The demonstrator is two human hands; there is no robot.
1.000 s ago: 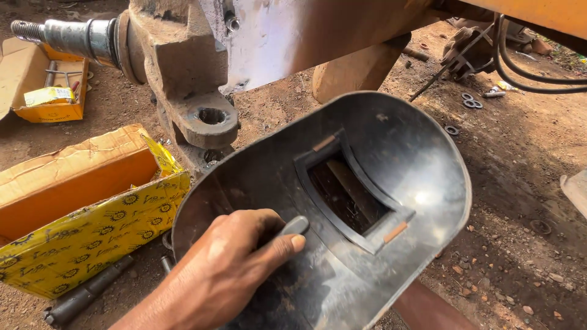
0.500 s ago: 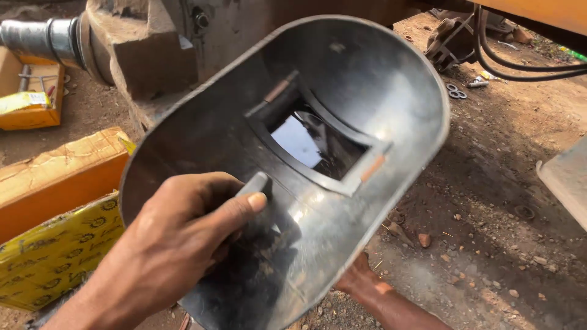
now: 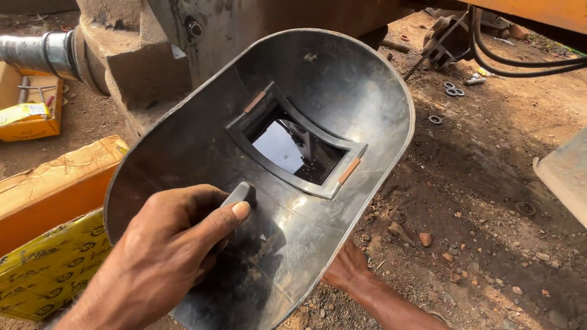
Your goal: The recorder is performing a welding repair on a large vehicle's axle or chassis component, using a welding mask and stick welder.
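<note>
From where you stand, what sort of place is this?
Probably an outdoor repair or welding yard: a dark hand-held welding shield in the left hand, bare dirt ground strewn with washers, and heavy rusty machinery overhead.

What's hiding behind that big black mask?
Behind the black welding mask sits a rusty metal machine block, partly covered. Below the mask's lower edge the right hand pokes out; its fingers are hidden. The left hand grips the handle inside.
</note>
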